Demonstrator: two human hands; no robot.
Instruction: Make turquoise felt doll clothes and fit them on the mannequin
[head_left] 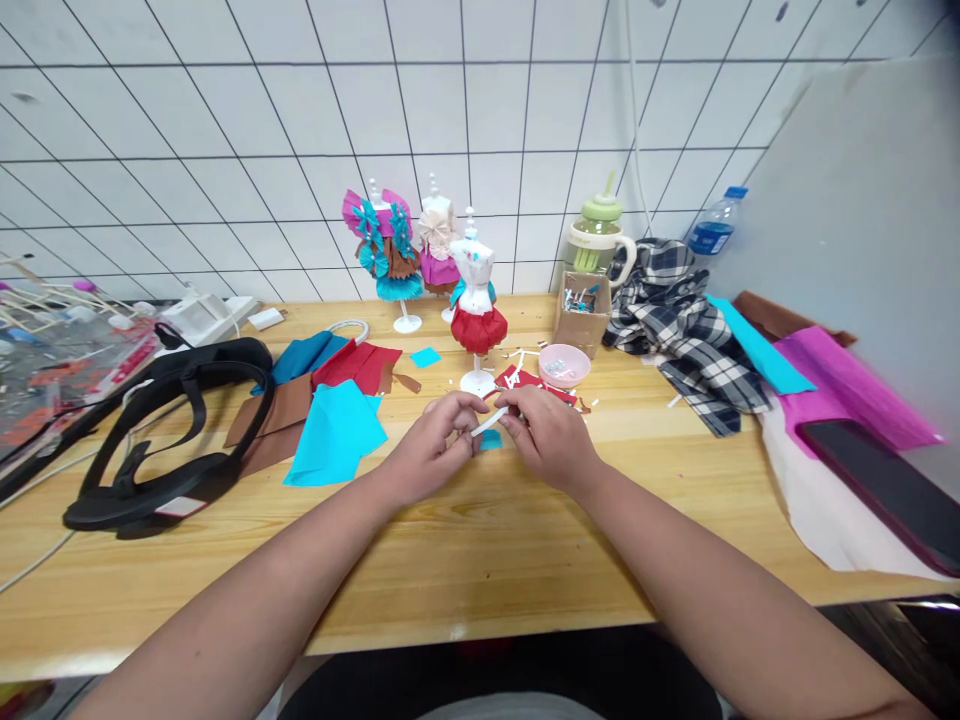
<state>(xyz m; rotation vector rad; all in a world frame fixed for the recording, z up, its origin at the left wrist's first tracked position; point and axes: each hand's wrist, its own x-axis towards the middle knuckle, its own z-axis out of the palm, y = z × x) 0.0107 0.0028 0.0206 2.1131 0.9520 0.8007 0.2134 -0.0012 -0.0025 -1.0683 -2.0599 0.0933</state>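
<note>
A narrow white strip point(490, 421), possibly tape, spans the gap between my two hands over the table. My left hand point(433, 450) pinches its lower left end, and my right hand point(553, 438) grips its upper right end with bent fingers. Just beneath them a small blue paper piece point(491, 440) shows, partly hidden. Directly beyond my hands stands a small white dress form point(474, 275) wearing a puffy red skirt point(480, 330). Red paper scraps point(525, 379) and white bits lie beside its base.
Two dressed forms, one with pink ruffles point(379, 220), stand behind. Right of centre are a pink bowl point(564, 374), a cardboard box point(581, 325), a green-lidded bottle point(596, 235) and plaid cloth point(675, 310). Leftward lie blue paper point(334, 440) and a black headband-like frame point(225, 470); a phone point(885, 490) sits right.
</note>
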